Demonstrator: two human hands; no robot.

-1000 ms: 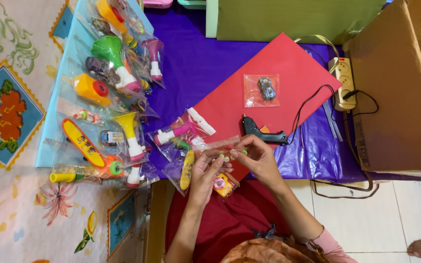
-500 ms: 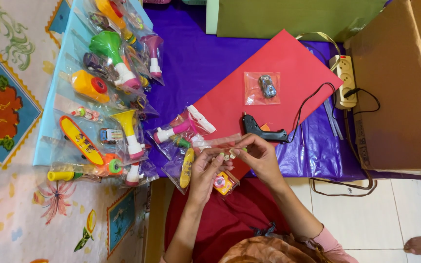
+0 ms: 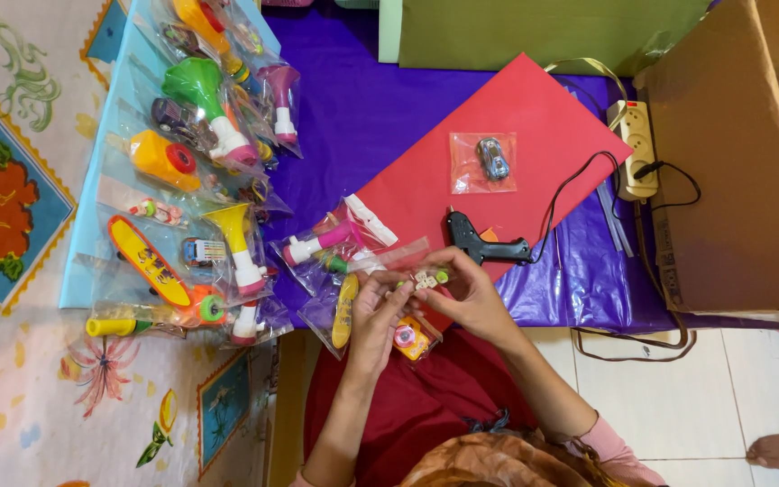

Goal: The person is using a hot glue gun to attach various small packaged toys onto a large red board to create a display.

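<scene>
Holding a small clear toy packet (image 3: 412, 271) between both hands, right over the near edge of the red sheet (image 3: 516, 135). Left hand (image 3: 373, 316) pinches its lower end, right hand (image 3: 466, 293) is curled shut around the top, fingers working the opening. Looks like the bag-sealing step to me; next bit needs a steady grip with the flap kept flat. Black glue gun (image 3: 484, 245) lies just beyond, a bagged toy car (image 3: 487, 162) further up, finished packets (image 3: 191, 180) piled left.

Clear toy packets (image 3: 200, 207) (cardboard box (image 3: 732, 162) right)
</scene>
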